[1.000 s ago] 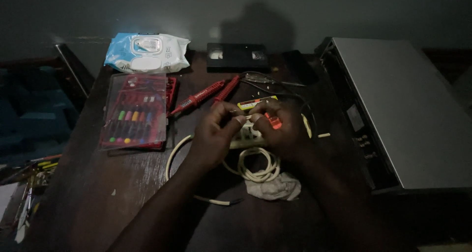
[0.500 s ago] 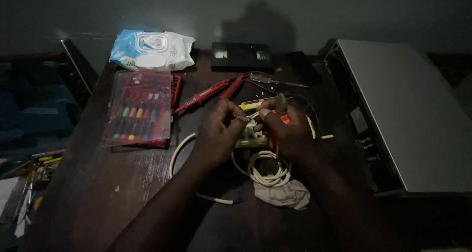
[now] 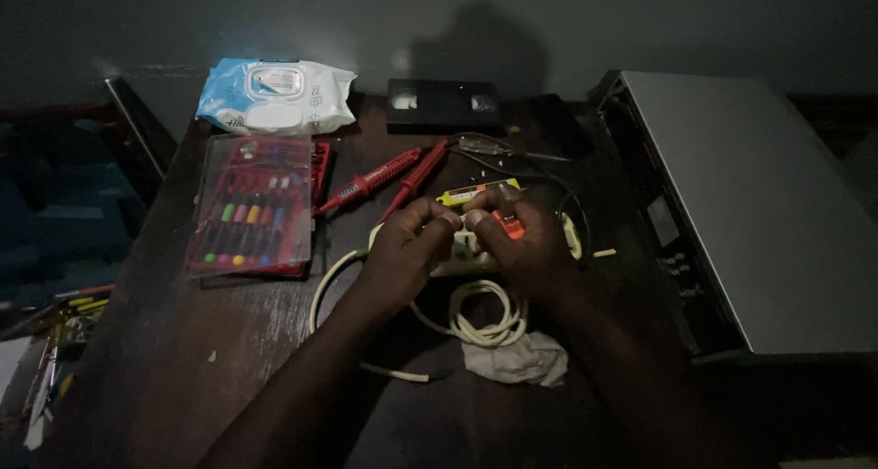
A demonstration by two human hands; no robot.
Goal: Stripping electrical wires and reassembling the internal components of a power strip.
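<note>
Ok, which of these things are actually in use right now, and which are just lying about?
In use:
left hand and right hand, both on the cream power strip
its coiled cream cable

Lying about:
red probes
screwdriver set case
wipes pack
video cassette
grey cloth
grey player

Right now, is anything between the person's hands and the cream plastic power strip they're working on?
Nothing visible: the left hand and right hand both rest directly on the cream plastic power strip, fingertips meeting over it.
</note>
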